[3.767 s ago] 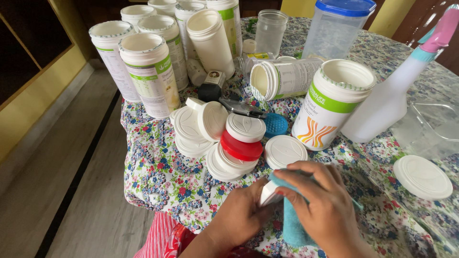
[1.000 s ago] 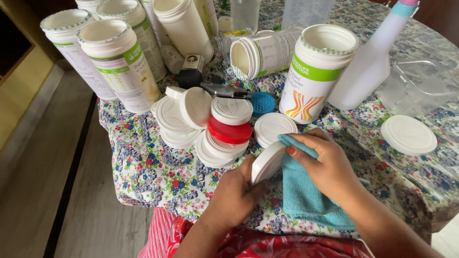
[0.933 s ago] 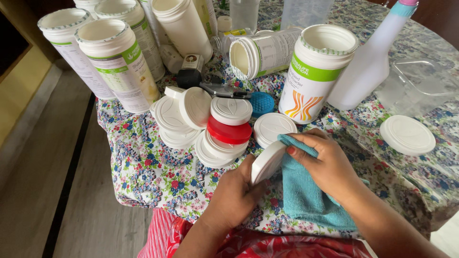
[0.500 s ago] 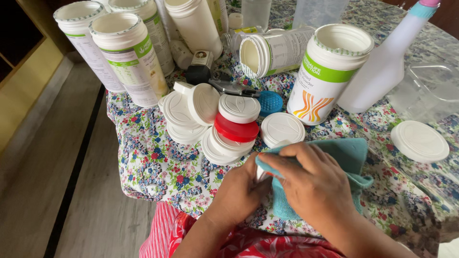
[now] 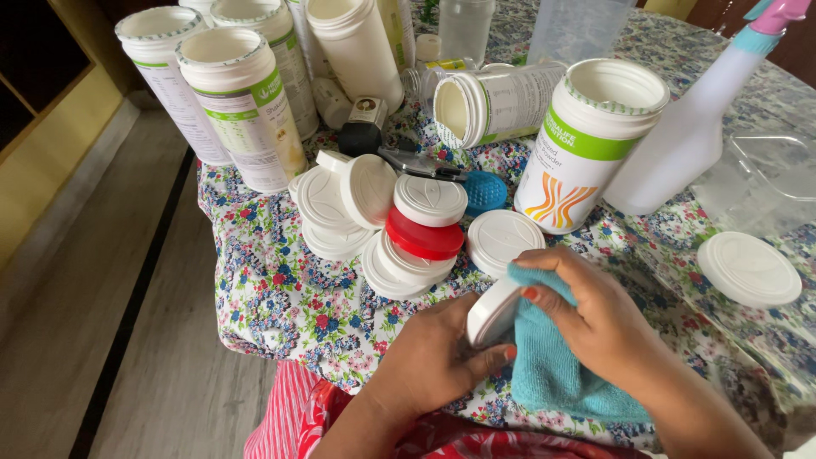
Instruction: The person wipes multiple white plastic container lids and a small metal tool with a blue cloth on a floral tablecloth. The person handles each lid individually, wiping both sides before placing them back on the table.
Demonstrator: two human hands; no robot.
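Fingers of the person's left hand (image 5: 438,353) curl around a round white plastic lid (image 5: 493,312), gripping it on edge, with the thumb pressed along its lower rim. The right hand (image 5: 595,319) clasps a teal microfibre cloth (image 5: 548,374) and pushes it against the lid's inner face; its thumb sits just at the lid's upper rim. The lid is tilted, held just above the near edge of a table covered in a floral-print cloth (image 5: 280,297), between the two hands and in contact with both.

Just beyond the hands, one single ribbed white lid (image 5: 504,240) lies flat on the tablecloth. To its left is a heap of loose lids (image 5: 374,221): roughly eight white ones, overlapping so the exact count is unclear, and one red lid (image 5: 425,240). One small blue perforated cap (image 5: 486,192) rests behind the heap. One wide white lid (image 5: 748,268) lies apart at the right.

Farther back stand open white plastic canisters with green bands: one (image 5: 586,140) near the right hand, one lying on its side (image 5: 493,102), and at least four upright at the left (image 5: 242,106). One white spray bottle with a pink trigger (image 5: 693,127) leans at the right, beside one clear plastic container (image 5: 765,183).
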